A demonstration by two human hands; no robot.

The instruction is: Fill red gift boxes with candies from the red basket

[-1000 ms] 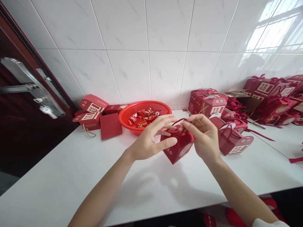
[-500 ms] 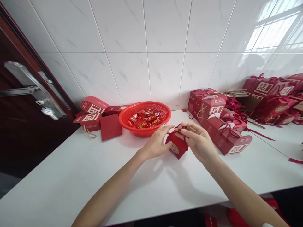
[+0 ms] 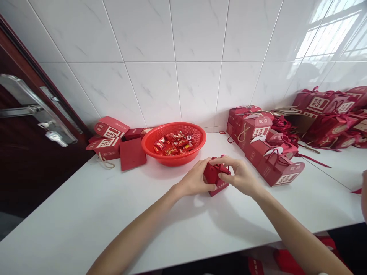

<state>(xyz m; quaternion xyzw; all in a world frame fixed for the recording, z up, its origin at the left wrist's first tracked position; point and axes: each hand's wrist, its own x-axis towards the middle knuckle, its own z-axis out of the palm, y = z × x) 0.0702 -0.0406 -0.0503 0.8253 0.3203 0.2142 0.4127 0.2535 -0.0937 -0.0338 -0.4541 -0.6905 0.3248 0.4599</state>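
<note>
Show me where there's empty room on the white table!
A big patch is bare between the left forearm and the boxes by the door. A small gap lies between the red basket and the boxes to its right. The back right is crowded with piled boxes and ribbons.

Small red box point(image 3: 221, 185) — corded, pale-printed — near red basket point(image 3: 174, 159)
</note>
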